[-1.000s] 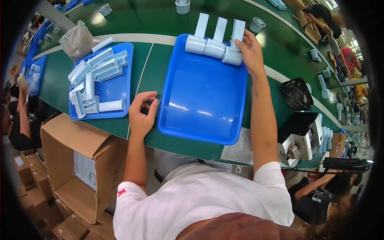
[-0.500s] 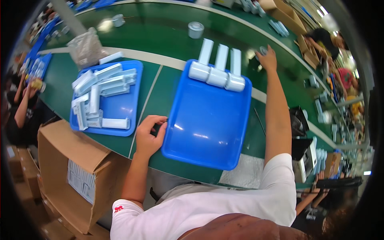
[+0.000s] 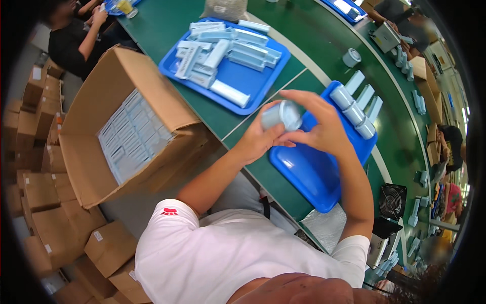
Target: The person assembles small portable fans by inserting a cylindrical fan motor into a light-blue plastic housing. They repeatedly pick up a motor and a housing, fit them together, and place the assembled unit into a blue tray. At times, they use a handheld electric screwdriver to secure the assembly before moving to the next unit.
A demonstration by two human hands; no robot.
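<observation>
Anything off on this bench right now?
Nothing looks spilled or damaged. Only oddity: long pale-blue parts lie jumbled in the left blue tray, unlike the neat row of handled cups in the right tray. The held cylinder is blurred; can't judge it.

Cups on right tray, bars on middle tray, box left

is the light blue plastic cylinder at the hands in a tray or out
Out: the left hand holds the light blue plastic cylinder up, the right hand curled beside it.
</observation>
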